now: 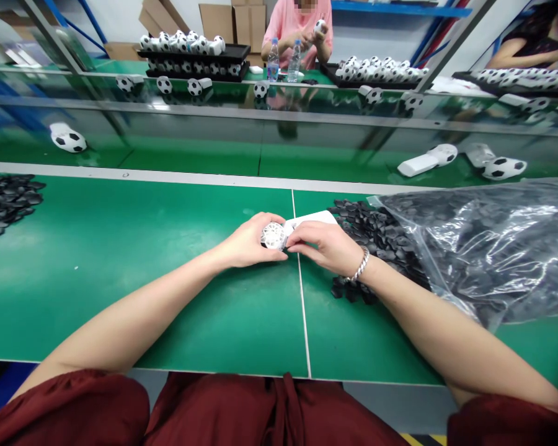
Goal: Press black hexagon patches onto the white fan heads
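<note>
My left hand [251, 240] is closed around the round head of a small white hand-held fan [279, 234], whose white grille faces me. My right hand [328, 244] pinches at the same fan head from the right, fingers pressed together; a bead bracelet is on that wrist. The fan's white handle [312, 218] sticks out behind my hands. Both hands hover just above the green table [144, 260]. A pile of small black parts [376, 238] lies right of my right hand.
A clear plastic bag [483, 248] full of black parts lies at the right. Another black pile [4, 201] is at the far left. Football-patterned fans [69, 140] lie on the conveyor beyond. A person in pink [297, 28] works opposite, beside trays of fans [193, 52].
</note>
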`<act>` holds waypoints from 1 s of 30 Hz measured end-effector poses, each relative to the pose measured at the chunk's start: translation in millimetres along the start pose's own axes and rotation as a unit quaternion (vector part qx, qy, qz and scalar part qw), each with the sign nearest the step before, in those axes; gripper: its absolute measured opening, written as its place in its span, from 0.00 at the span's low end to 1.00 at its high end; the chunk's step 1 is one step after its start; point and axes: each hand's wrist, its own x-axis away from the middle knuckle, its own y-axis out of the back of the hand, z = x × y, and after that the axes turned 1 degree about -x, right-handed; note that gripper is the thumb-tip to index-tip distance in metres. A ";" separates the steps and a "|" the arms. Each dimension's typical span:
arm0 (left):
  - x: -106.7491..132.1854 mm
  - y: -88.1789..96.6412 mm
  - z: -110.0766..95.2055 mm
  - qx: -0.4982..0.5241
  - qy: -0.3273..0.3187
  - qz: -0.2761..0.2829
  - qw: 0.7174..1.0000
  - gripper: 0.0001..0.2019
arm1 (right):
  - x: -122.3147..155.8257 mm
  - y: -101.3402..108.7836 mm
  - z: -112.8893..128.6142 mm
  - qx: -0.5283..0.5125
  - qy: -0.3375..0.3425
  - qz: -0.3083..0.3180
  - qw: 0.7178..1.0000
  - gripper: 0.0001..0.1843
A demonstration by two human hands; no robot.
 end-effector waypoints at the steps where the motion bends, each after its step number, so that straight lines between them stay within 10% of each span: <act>1: -0.1 -0.7 0.3 -0.001 -0.005 -0.001 1.000 0.30 | -0.6 -1.3 0.3 0.001 0.005 -0.004 1.000 0.04; 30: 1.4 -4.6 -1.0 0.002 -0.016 -0.033 0.999 0.21 | -7.0 -12.3 -1.9 -0.068 -0.102 -0.046 0.991 0.10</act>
